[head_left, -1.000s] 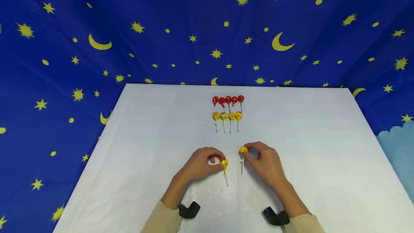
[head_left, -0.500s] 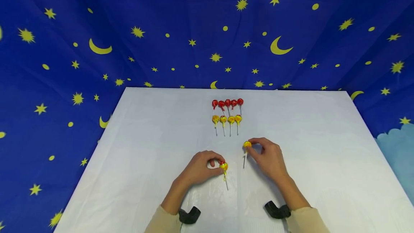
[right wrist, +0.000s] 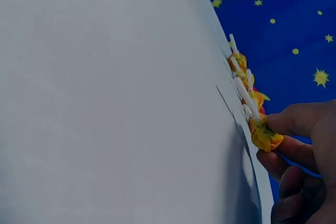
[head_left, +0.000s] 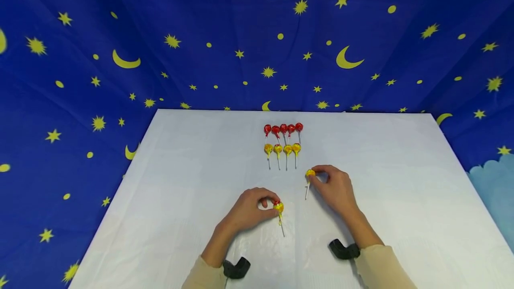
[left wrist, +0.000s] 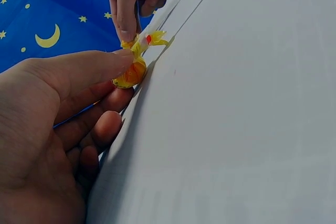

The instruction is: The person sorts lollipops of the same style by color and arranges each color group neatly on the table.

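My left hand (head_left: 250,208) pinches a yellow lollipop (head_left: 279,207) by its wrapped head, the stick pointing toward me. In the left wrist view, thumb and fingers hold that yellow head (left wrist: 130,75). Farther forward and to the right, my right hand (head_left: 332,187) pinches another yellow lollipop (head_left: 310,174) between thumb and fingers; its white stick (right wrist: 247,97) shows in the right wrist view. Beyond the hands lies a row of several yellow lollipops (head_left: 288,149), sticks toward me. Behind it is a row of several red lollipops (head_left: 283,128), whose sticks reach close to the yellow heads.
A white-covered table (head_left: 192,155) carries everything. At its far edge hangs a blue curtain (head_left: 225,21) with yellow moons and stars. Each wrist wears a black curved mount, the left mount (head_left: 237,268) and the right mount (head_left: 344,249). Light blue fabric (head_left: 495,182) is at the right.
My right hand has moved forward and slightly right with its yellow lollipop, nearer the yellow row. The left hand has stayed nearly in place. The head view has tilted slightly.
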Tool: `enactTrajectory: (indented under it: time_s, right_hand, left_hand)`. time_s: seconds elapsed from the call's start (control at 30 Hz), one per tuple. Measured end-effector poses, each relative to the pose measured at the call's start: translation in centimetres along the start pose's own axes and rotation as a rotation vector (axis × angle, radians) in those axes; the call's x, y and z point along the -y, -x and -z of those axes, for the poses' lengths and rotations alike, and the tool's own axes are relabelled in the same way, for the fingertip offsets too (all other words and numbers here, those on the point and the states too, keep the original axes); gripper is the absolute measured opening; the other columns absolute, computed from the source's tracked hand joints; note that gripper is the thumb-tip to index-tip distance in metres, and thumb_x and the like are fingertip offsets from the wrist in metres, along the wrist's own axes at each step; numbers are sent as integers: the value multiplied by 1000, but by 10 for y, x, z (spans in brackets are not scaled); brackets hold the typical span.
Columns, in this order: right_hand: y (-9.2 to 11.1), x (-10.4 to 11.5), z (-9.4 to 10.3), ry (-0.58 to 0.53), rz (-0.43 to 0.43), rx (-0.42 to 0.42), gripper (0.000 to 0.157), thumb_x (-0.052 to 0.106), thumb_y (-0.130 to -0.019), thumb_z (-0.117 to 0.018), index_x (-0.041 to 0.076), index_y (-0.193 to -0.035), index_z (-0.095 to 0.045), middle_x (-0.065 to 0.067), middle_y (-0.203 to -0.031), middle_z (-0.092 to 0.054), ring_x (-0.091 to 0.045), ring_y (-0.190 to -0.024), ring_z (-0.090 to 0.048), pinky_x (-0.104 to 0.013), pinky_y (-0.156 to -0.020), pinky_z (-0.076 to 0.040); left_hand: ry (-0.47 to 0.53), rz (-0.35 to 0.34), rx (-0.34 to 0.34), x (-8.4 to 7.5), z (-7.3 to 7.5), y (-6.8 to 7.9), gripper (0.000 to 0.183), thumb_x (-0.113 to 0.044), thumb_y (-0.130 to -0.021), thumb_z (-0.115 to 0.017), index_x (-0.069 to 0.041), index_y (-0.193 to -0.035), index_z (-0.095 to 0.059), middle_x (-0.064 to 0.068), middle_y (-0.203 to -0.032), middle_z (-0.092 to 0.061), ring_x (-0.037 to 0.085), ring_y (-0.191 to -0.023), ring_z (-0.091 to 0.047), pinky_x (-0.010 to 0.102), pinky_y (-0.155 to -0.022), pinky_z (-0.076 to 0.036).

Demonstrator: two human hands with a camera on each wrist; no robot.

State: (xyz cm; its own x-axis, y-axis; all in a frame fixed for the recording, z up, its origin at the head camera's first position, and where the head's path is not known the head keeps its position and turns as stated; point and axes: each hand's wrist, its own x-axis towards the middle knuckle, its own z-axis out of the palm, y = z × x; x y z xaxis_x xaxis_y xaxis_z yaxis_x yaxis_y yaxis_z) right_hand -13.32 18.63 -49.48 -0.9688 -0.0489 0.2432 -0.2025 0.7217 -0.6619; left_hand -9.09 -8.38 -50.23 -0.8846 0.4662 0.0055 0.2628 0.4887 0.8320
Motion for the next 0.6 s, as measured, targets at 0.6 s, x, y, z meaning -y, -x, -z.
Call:
enactTrajectory:
  time_s: [0.6]
  right_hand:
    - [-33, -7, -7, 18, -50, 20, 26, 27, -85, -74, 8, -103, -72, -7, -98, -70, -29, -100, -62, -49, -89, -43]
  left_hand:
    - [-16, 12, -9, 1, -4, 0, 22, -30, -83, -77, -27, -104, -71, -9, -85, -62, 10, -74, -52, 28, -68, -42]
